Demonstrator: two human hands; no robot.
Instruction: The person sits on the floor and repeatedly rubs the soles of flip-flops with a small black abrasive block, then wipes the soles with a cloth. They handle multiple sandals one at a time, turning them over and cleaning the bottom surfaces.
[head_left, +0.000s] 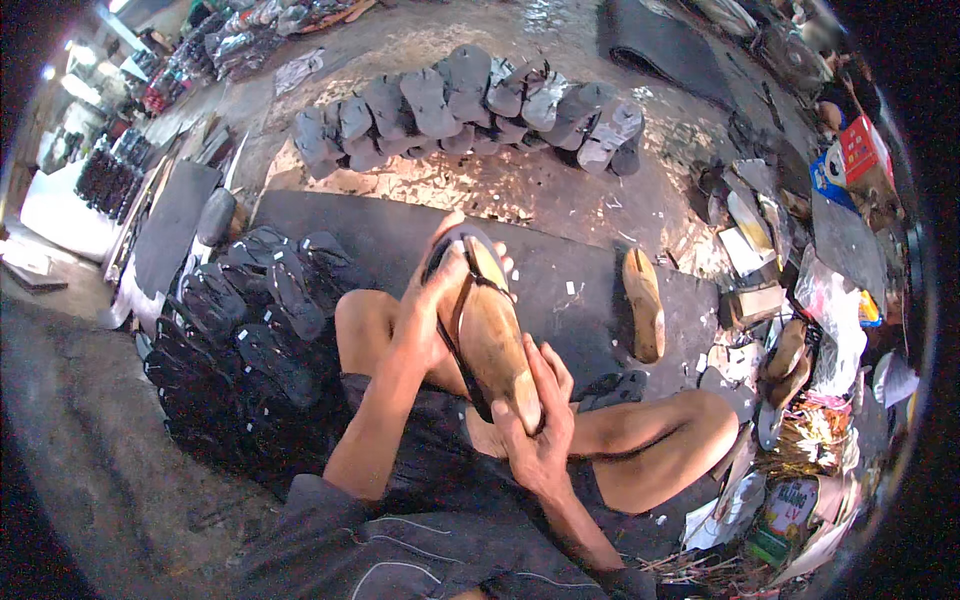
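A black flip-flop (pixel 447 340) is held over my lap with a wooden shoe last (pixel 493 345) lying along its footbed, the strap crossing the last near the toe. My left hand (pixel 430 300) is closed round the toe end, thumb on top. At the heel end my right hand (pixel 537 405) grips the last, its thumb on one side and fingers on the other. A second wooden last (pixel 642 305) lies by itself on the black mat to the right.
Black flip-flops (pixel 260 320) are piled at my left. Several dark soles (pixel 435 103) stand in a curved row ahead. The black rubber mat (pixel 350 225) spreads before my crossed legs. On the right are scraps, a plastic bag (pixel 828 320), a tin (pixel 790 510) and a red box (pixel 863 150).
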